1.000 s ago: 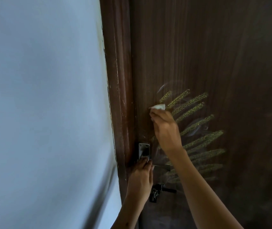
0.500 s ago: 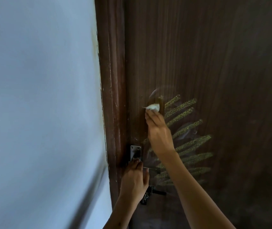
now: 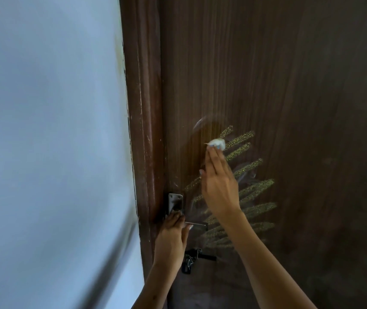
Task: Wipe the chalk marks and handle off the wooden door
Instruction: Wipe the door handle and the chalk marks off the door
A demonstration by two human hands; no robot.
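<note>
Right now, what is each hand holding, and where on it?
Right hand presses a small white wad against the door with its fingertips. Left hand grips the door handle near its base plate.

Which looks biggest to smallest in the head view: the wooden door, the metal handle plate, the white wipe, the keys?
1. wooden door
2. metal handle plate and keys: look alike, plate partly covered by left hand
3. white wipe, mostly hidden under right hand
</note>
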